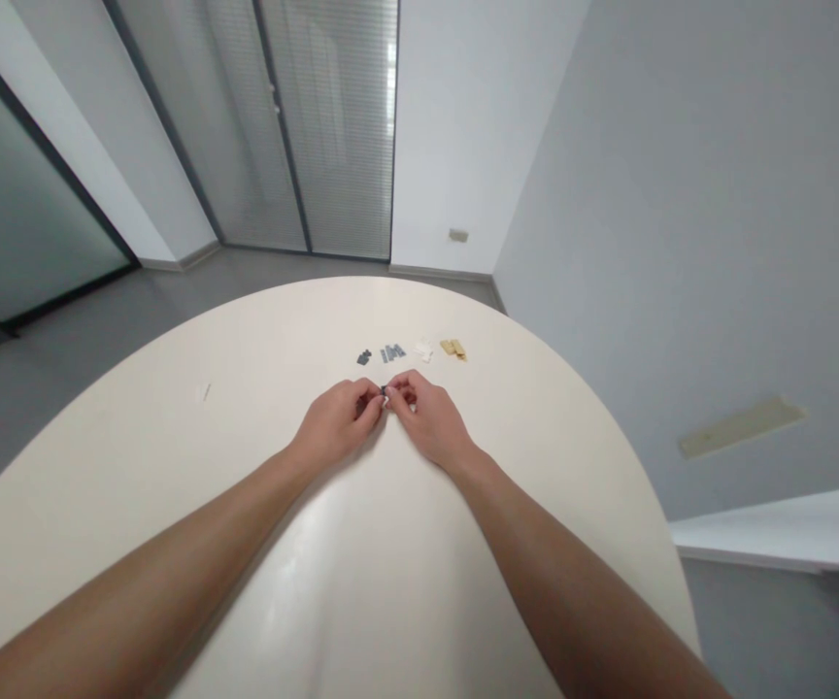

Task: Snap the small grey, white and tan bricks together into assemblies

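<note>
My left hand (341,416) and my right hand (428,416) meet above the middle of the round table, fingertips almost touching. Both are closed in a pinch around a small dark piece (383,390) with a bit of white (385,401) just below it. The fingers cover most of it, so I cannot tell its exact kind or which hand grips which part. Just beyond the hands lie small flat pieces in separate groups: black pieces (364,357), grey-blue pieces (392,353), white pieces (423,350) and tan pieces (454,349).
The pale round table (259,544) spreads under both forearms. A thin whitish strip with dark marks (206,392) lies off to the left. Behind stand a glass partition with blinds (339,126) and white walls, the right one (682,243) close to the table edge.
</note>
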### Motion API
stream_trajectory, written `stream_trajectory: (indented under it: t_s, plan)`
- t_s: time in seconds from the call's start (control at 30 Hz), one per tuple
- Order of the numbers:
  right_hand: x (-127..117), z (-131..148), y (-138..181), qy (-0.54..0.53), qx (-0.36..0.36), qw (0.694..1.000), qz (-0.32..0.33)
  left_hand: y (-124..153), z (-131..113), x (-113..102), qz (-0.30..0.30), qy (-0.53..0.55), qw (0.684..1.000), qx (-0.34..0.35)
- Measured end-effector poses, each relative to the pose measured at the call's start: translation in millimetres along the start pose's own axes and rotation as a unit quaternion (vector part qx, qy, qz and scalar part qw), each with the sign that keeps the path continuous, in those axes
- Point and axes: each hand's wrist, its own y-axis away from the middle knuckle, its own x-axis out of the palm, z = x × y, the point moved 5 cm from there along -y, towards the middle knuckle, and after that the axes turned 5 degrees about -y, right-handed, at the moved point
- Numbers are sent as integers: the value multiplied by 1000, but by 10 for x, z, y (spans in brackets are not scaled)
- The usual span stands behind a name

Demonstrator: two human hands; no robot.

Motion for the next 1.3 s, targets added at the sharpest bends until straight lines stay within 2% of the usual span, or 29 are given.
stream_trajectory:
  t_s: [1.03, 1.3]
  plan:
    - [11, 22, 9, -8, -10, 1000, 14, 4, -16, -19, 1, 7, 1000, -6]
    - [25, -16, -1, -44, 3, 999, 9, 19, 27, -21, -22, 100, 994, -28]
